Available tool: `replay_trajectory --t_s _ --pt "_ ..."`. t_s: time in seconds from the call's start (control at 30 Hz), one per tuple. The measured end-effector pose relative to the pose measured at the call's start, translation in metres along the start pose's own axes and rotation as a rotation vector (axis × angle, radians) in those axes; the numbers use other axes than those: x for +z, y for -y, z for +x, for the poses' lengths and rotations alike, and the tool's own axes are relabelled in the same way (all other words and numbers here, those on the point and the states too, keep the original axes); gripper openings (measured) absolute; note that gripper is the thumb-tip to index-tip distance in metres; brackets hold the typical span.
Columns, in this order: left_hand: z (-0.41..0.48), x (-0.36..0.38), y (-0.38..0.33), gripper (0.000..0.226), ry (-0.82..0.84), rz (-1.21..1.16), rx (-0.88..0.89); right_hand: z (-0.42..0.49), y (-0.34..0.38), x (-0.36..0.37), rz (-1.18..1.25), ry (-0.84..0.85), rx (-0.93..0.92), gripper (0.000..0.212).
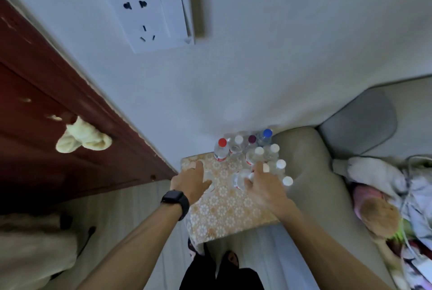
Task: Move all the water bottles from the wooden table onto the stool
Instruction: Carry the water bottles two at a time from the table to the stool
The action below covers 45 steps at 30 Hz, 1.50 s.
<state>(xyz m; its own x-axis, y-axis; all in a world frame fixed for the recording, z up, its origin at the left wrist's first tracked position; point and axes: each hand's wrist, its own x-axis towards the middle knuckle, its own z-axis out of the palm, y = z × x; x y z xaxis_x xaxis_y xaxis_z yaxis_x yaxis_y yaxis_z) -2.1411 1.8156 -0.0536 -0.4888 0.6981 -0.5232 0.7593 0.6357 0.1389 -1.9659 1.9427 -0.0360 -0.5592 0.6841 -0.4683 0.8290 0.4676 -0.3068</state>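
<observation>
Both my hands over patterned table (pixel 224 210): right hand (pixel 264 187) wraps bottle (pixel 238 181); left hand (pixel 192 183) on another bottle (pixel 209 181), grip unclear. More bottles (pixel 254 149) behind.

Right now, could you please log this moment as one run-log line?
left hand: on a bottle, grip unclear | right hand: around bottle | table: bottles remain

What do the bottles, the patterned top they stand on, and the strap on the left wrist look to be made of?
The bottles look like clear thin plastic: you see through them, and they have coloured screw caps. The patterned top looks like a glossy vinyl or printed cover, though blur leaves it open. The wrist strap looks like matte black rubber or silicone.
</observation>
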Motion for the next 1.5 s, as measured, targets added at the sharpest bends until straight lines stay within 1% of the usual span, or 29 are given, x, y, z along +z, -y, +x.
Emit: replay_trajectory --t_s 0.07,0.17,0.27,0.37,0.5,0.63,0.83,1.0,1.2,1.37,1.43,1.5 --pt "0.017 0.006 -0.002 0.053 0.0 -0.002 0.008 0.019 0.001 0.005 -0.008 0.032 0.004 0.061" --pt "0.038 0.017 -0.006 0.051 0.008 -0.046 0.007 0.045 -0.002 0.012 -0.057 0.072 0.002 0.065" --pt "0.061 0.022 -0.014 0.054 0.019 -0.096 0.002 0.068 -0.006 0.018 -0.088 0.064 -0.038 0.06" --pt "0.075 0.029 -0.024 0.051 -0.001 -0.14 0.005 0.086 -0.01 0.021 -0.115 0.041 -0.076 0.052" --pt "0.088 0.048 -0.031 0.041 -0.03 -0.358 -0.024 0.099 -0.018 0.028 -0.065 -0.007 -0.074 0.054" --pt "0.097 0.066 -0.035 0.035 -0.063 -0.464 -0.054 0.118 -0.026 0.042 -0.062 0.006 -0.067 0.051" --pt "0.112 0.085 -0.047 0.034 -0.105 -0.508 -0.067 0.134 -0.029 0.055 -0.091 0.024 -0.066 0.044" --pt "0.123 0.09 -0.056 0.033 -0.135 -0.516 -0.089 0.139 -0.03 0.059 -0.076 -0.017 -0.096 0.052" --pt "0.128 0.097 -0.058 0.037 -0.153 -0.464 -0.046 0.149 -0.029 0.063 -0.113 -0.023 -0.105 0.042" --pt "0.13 0.099 -0.058 0.04 -0.183 -0.498 -0.02 0.15 -0.038 0.064 -0.163 0.014 -0.094 0.05" --pt "0.13 0.101 -0.055 0.05 -0.161 -0.55 -0.061 0.148 -0.039 0.064 -0.17 0.001 -0.102 0.05" --pt "0.131 0.104 -0.052 0.064 -0.088 -0.585 -0.103 0.147 -0.039 0.063 -0.17 -0.004 -0.12 0.045"
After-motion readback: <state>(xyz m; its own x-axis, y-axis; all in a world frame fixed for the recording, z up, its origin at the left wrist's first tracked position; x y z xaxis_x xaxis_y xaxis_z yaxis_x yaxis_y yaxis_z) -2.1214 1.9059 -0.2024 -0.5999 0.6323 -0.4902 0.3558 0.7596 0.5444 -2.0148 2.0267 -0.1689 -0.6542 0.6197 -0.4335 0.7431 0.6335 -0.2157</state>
